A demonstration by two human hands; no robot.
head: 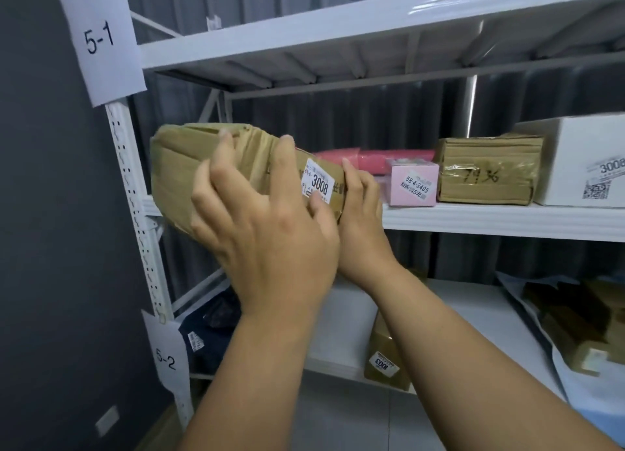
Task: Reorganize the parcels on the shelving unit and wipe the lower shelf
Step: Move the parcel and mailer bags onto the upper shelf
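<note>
Parcel half behind both hands

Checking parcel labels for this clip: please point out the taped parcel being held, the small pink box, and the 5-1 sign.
taped parcel (176,166), head view, bare brown face left of the fingers
small pink box (413,184), head view, front label
5-1 sign (98,41), head view, handwritten number

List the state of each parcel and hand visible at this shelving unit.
Taped brown parcel labelled 3008: tilted, held at the left end of the middle shelf.
Left hand: grip curled over the parcel's front.
Right hand: grip on the parcel's right end.
Pink box: upright on the shelf.
Pink roll: lying behind it.
Brown carton: resting, taped shut.
White box: resting, closed.
</note>
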